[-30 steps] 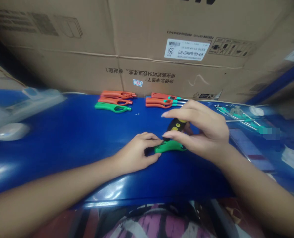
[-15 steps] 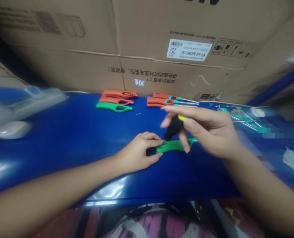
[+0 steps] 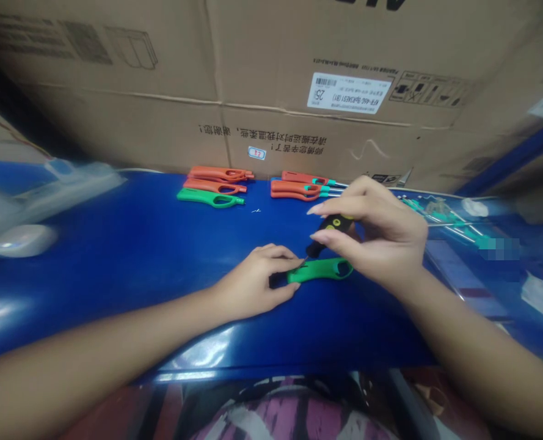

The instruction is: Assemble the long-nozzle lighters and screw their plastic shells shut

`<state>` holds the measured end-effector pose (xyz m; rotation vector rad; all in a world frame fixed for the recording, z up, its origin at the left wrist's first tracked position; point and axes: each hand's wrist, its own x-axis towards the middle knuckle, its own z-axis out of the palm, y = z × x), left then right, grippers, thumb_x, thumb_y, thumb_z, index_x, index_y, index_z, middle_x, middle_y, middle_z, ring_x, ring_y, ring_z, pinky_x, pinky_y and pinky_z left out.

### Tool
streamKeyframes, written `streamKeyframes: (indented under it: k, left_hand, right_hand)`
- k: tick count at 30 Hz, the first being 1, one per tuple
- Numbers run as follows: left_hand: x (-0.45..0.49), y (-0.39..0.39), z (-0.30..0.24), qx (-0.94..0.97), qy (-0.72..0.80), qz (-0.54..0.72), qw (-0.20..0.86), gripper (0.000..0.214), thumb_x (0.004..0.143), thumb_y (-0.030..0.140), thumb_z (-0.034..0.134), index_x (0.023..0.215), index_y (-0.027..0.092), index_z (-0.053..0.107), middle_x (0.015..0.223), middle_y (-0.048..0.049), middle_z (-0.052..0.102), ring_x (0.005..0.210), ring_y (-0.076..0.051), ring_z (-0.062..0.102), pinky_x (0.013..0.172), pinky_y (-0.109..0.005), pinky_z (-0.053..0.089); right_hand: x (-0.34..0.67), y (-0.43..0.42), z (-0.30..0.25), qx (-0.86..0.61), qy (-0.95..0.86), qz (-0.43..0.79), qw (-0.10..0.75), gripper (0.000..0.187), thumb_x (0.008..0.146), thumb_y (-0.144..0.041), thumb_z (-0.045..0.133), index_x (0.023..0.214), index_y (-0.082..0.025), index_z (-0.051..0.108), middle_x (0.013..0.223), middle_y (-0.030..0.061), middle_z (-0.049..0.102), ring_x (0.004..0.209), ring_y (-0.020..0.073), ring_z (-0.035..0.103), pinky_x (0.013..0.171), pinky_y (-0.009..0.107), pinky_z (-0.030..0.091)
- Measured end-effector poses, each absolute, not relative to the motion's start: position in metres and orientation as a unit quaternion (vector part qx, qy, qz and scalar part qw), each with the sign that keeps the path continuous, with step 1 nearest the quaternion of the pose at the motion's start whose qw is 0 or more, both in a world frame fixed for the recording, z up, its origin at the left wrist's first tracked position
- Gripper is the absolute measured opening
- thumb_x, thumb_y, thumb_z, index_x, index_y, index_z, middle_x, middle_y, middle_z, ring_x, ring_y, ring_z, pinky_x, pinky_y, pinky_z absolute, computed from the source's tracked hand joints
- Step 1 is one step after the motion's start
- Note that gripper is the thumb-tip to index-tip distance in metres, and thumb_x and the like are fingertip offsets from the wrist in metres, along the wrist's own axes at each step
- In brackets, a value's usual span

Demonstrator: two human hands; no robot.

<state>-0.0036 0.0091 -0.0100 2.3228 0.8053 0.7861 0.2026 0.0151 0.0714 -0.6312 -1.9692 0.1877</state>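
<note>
Basically, L hand (image 3: pixel 264 278) had its fingers pinched round one end of the green lighter (image 3: pixel 319 269), which lay on the tabletop (image 3: pixel 161 256); R hand (image 3: pixel 385 229) had its fingers wrapped round a screwdriver (image 3: pixel 330 233), tilted, tip apparently at the lighter by the L fingertips. Doing it well prob. needed shaft in line, steady pressure, L fingertips clear of slips. Behind, a cardboard box (image 3: pixel 138 131) had inverted writing: label (image 3: pixel 349 93) w/ "KFR-46G" & "25"; Chinese print (image 3: pixel 271 132) asking for gentle handling. Sticker (image 3: pixel 257 153) too blurred.
</note>
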Motion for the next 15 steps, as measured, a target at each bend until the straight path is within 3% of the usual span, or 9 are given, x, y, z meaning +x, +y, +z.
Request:
streamKeyframes:
  k: [2, 5, 7, 11, 15]
  left_hand:
    - [-0.0036, 0.0094, -0.0098, 0.864, 0.298, 0.294, 0.278, 0.035, 0.086, 0.021, 0.067, 0.121, 0.019, 0.070, 0.114, -0.0087, 0.069, 0.107, -0.023, 0.064, 0.100, -0.042, 0.050]
    - [-0.0034, 0.0095, -0.0092, 0.864, 0.300, 0.295, 0.277, 0.033, 0.086, 0.022, 0.067, 0.118, 0.019, 0.071, 0.113, -0.0084, 0.069, 0.106, -0.023, 0.065, 0.100, -0.042, 0.051]
    - [-0.0032, 0.0094, -0.0093, 0.864, 0.300, 0.295, 0.276, 0.033, 0.085, 0.022, 0.068, 0.118, 0.020, 0.071, 0.114, -0.0084, 0.069, 0.107, -0.024, 0.065, 0.100, -0.043, 0.051]
    - [-0.0031, 0.0095, -0.0103, 0.864, 0.294, 0.298, 0.280, 0.034, 0.086, 0.021, 0.067, 0.120, 0.019, 0.070, 0.115, -0.0088, 0.069, 0.107, -0.023, 0.064, 0.100, -0.042, 0.050]
    - [-0.0033, 0.0099, -0.0106, 0.864, 0.294, 0.298, 0.280, 0.033, 0.087, 0.021, 0.067, 0.119, 0.017, 0.071, 0.113, -0.0089, 0.069, 0.106, -0.022, 0.064, 0.099, -0.041, 0.050]
  right_hand:
    - [0.2040, 0.0126, 0.0743, -0.263, -0.832, 0.095, 0.479, 0.026, 0.090, -0.028, 0.067, 0.115, -0.024, 0.072, 0.099, 0.0053, 0.070, 0.066, 0.0121, 0.061, 0.054, 0.026, 0.052]
    - [0.2068, 0.0079, 0.0784, -0.262, -0.853, 0.224, 0.392, 0.036, 0.100, -0.025, 0.051, 0.135, -0.025, 0.060, 0.112, 0.0067, 0.070, 0.066, 0.0105, 0.062, 0.052, 0.024, 0.053]
    - [0.2069, 0.0074, 0.0779, -0.259, -0.851, 0.237, 0.391, 0.032, 0.096, -0.025, 0.058, 0.128, -0.025, 0.065, 0.105, 0.0062, 0.071, 0.072, 0.0133, 0.065, 0.053, 0.024, 0.053]
    - [0.2043, 0.0119, 0.0726, -0.272, -0.828, 0.091, 0.481, 0.023, 0.083, -0.027, 0.076, 0.106, -0.023, 0.075, 0.092, 0.0049, 0.072, 0.072, 0.0153, 0.063, 0.057, 0.027, 0.054]
    - [0.2065, 0.0138, 0.0739, -0.282, -0.837, 0.205, 0.421, 0.033, 0.099, -0.026, 0.054, 0.130, -0.025, 0.064, 0.111, 0.0070, 0.071, 0.058, 0.0089, 0.060, 0.051, 0.025, 0.052]
